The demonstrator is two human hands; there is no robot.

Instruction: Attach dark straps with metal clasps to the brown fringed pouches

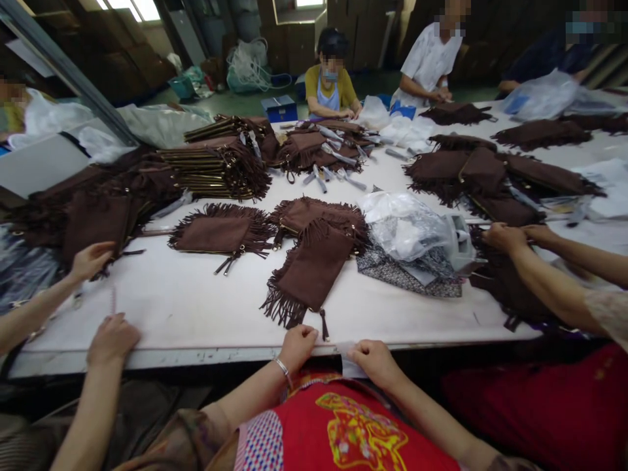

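Observation:
At the table's front edge my left hand [297, 347], with a silver bracelet at its wrist, is closed in a pinch; what it holds, if anything, I cannot make out. A dark tassel [323, 324] hangs from the nearest brown fringed pouch [316, 265], just beside those fingertips. My right hand [377, 364] is closed on a small white sheet [351, 361] that hangs at the edge. The pouch lies flat, partly over another brown fringed pouch [309, 214]. To its left lies a single fringed pouch [212, 234] with a zipper and tassel.
Stacked pouches [216, 167] stand farther back. Right of centre, clear plastic bags [405, 226] lie on grey speckled fabric [412, 278]. A neighbour's hands [114, 337] are at left; another person's hands [507, 237] handle brown pouches at right. Co-workers sit and stand across the table.

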